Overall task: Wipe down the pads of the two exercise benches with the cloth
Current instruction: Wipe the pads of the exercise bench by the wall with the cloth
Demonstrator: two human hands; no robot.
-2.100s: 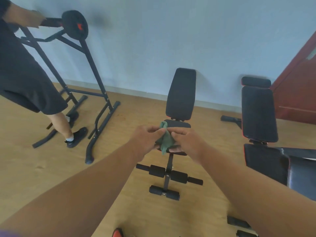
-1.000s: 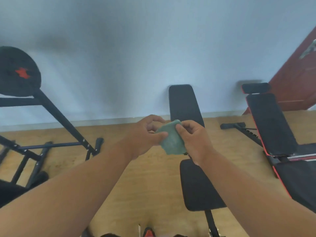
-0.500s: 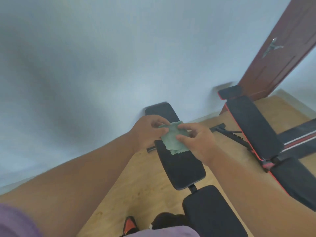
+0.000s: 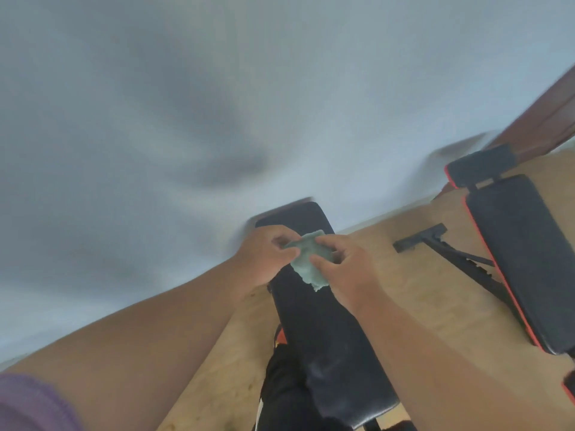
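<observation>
Both hands are pinching the green cloth (image 4: 308, 262) over the upper end of the near bench (image 4: 323, 321), the left hand (image 4: 267, 256) gripping one edge and the right hand (image 4: 345, 269) the other, seemingly folding it before the first wipe. Next, I judge, they are needing to press it flat onto that pad. The second bench (image 4: 522, 256) is standing to the right of the near bench, nothing blocking either pad.

A pale blue-grey wall (image 4: 217, 104), marked by soft dark shadows, fills the upper part of the view. Below the wall, a light wooden floor (image 4: 420, 290) is seen, and a reddish-brown door (image 4: 547, 119) is set at the wall's right end.
</observation>
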